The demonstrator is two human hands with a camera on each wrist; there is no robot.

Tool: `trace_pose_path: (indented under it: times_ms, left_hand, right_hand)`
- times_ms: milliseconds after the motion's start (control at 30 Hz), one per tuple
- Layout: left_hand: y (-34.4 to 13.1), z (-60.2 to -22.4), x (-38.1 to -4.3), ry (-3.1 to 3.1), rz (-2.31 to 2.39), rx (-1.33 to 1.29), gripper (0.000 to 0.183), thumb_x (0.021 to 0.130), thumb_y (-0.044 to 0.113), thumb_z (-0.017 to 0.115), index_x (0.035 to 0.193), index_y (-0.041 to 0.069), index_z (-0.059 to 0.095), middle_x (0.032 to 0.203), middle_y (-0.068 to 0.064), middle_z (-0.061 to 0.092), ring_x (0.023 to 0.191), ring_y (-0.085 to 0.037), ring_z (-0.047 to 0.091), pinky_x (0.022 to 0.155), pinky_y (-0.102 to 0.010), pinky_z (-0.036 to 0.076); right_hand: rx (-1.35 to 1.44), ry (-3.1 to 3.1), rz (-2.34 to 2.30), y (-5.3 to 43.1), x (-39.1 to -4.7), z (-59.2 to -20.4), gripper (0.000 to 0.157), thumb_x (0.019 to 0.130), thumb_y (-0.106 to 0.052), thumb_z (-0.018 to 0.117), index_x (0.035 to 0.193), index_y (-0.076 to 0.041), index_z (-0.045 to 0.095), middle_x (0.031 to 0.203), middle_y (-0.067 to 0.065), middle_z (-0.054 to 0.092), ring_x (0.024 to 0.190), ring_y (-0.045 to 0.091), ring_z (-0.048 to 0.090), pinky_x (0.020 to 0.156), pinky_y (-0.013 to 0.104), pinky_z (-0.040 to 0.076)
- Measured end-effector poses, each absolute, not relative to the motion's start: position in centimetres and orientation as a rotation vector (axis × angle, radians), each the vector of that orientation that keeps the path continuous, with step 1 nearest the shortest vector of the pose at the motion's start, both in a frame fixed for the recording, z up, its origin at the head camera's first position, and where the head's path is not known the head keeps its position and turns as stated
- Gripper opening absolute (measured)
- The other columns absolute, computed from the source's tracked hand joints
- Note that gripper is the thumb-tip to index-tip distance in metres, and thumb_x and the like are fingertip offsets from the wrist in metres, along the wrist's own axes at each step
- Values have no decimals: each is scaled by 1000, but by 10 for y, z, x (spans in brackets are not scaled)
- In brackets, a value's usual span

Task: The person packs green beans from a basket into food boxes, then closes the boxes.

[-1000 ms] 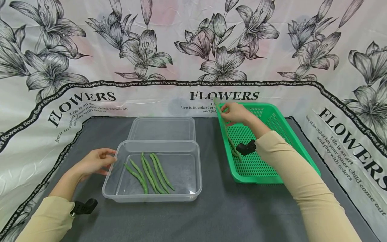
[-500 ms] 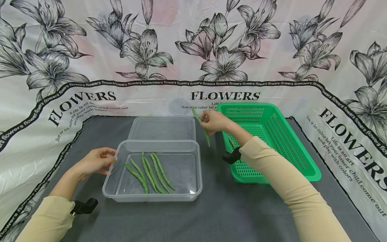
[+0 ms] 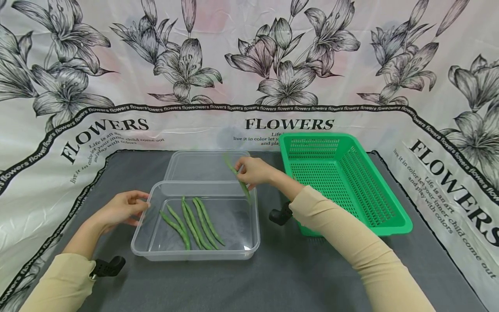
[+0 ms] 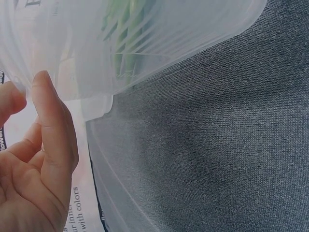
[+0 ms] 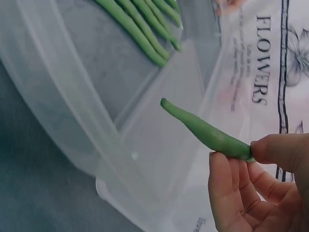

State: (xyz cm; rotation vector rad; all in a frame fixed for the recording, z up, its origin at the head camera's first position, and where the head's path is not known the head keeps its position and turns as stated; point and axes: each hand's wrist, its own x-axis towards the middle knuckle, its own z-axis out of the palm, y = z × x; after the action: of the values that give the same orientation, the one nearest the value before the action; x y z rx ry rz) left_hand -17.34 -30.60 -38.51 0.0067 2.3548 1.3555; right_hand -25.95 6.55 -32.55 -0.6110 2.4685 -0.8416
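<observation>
My right hand (image 3: 255, 170) pinches one green bean (image 5: 212, 136) between thumb and fingers, over the far right corner of a clear plastic container (image 3: 195, 255). The held bean slants, one end pointing down toward the container. Inside the container several green beans (image 3: 204, 223) lie side by side, left of the middle. At the container's left wall, my left hand (image 3: 121, 212) grips the rim, with thumb and index finger (image 4: 50, 111) on either side of it in the left wrist view.
A clear lid (image 3: 206, 164) lies flat behind the container. To the right stands a green perforated basket (image 3: 393, 227), its near left part covered by my right forearm. Grey cloth (image 3: 187, 286) covers the table, and a flower-printed curtain (image 3: 218, 86) hangs behind.
My right hand has lifted the green bean out of the basket and carried it left to the container's far right corner. My left hand has stayed at the rim.
</observation>
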Motion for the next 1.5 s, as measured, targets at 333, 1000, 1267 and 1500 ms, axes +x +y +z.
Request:
trace_pose_path:
  times_ms: [333, 1000, 1267, 1500]
  left_hand:
    - [-305, -384, -172, 2348, 1357, 6, 56, 93, 29, 54, 135, -3, 34, 116, -23, 52, 88, -22, 56, 69, -36, 56]
    - [-306, -382, -172, 2343, 1358, 19, 58, 93, 29, 55, 136, -4, 33, 117, -24, 51, 90, -23, 56, 70, -36, 56]
    - [-306, -383, -172, 2352, 1357, 22, 57, 93, 29, 55, 135, -4, 35, 116, -23, 52, 89, -23, 57, 69, -36, 56]
    - [-306, -384, -173, 2349, 1356, 17, 57, 93, 30, 55, 135, -3, 36, 116, -22, 52, 89, -22, 56, 70, -36, 56]
  right_hand:
    - [-671, 2371, -877, 42, -241, -337, 22, 93, -8, 53, 114, -4, 49, 100, 14, 61, 73, 18, 63, 62, 29, 56]
    - [-762, 2290, -712, 16, -214, -353, 14, 92, -7, 52, 105, -4, 50, 79, 7, 58, 69, 30, 66, 58, 29, 56]
    - [-675, 2315, -639, 11, -209, -358, 10, 92, -10, 55, 101, -9, 50, 80, 3, 58, 61, 24, 65, 65, 36, 57]
    - [-658, 2350, -575, 11, -210, -359, 13, 92, -12, 55, 104, -9, 51, 71, 6, 60, 53, 18, 61, 63, 36, 57]
